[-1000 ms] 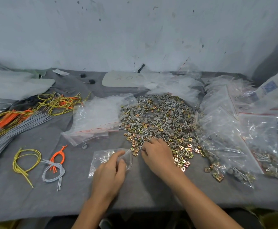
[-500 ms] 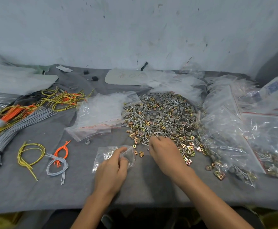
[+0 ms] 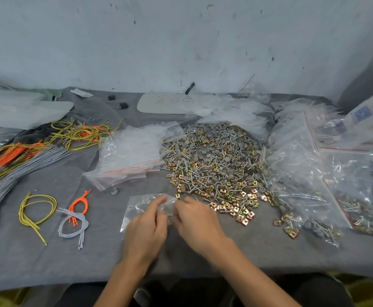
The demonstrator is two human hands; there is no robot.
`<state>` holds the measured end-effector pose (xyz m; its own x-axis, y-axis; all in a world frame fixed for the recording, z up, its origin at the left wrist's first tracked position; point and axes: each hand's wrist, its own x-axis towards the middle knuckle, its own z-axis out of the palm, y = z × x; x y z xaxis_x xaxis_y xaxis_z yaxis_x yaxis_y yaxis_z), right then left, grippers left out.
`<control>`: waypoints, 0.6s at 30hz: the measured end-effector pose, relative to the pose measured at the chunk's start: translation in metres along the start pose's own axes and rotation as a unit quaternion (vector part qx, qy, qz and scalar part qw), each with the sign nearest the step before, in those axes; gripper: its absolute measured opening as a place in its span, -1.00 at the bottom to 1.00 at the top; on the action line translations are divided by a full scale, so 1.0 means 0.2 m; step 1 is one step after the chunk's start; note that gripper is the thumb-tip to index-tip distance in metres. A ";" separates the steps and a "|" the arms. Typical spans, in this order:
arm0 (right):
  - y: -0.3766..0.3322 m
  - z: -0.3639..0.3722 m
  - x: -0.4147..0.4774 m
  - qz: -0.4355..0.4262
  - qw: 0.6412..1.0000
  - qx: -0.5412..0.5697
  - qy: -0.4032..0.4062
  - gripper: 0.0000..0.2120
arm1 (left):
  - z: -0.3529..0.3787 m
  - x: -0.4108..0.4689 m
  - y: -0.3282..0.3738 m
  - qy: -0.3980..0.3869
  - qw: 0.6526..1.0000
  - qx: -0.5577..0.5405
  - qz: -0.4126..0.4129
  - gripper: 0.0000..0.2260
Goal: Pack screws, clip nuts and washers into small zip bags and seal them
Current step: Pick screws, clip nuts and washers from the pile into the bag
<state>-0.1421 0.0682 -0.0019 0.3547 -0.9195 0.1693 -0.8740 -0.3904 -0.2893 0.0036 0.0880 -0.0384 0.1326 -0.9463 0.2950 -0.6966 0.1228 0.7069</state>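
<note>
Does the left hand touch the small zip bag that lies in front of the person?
Touching. The head view shows the left hand over the small zip bag, its fingers pinching the bag's right edge.

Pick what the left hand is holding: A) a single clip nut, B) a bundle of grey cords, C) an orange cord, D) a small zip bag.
D: the left hand holds the small zip bag on the grey cloth, near the hardware pile.
</note>
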 end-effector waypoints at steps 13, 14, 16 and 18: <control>0.34 -0.12 0.08 0.102 0.994 0.028 0.012 -0.90 | 0.01 0.00 -0.01 0.001 1.000 0.022 0.013 -0.69; 0.36 -0.13 0.09 0.110 0.994 0.001 -0.015 -0.87 | 0.01 0.00 -0.01 0.001 1.000 0.021 0.014 -0.70; 0.36 -0.12 0.10 0.098 0.993 -0.026 -0.055 -0.83 | 0.00 0.00 0.00 0.001 1.000 0.019 0.015 -0.69; 0.34 -0.10 0.09 0.088 0.994 -0.043 -0.057 -0.84 | 0.00 0.00 0.00 -0.003 1.000 0.017 0.015 -0.69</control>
<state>-0.2019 0.0253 0.0004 0.2255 -0.9741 0.0143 -0.9491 -0.2230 -0.2224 0.0035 0.0884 -0.0391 0.1077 -0.9439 0.3123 -0.7239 0.1408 0.6754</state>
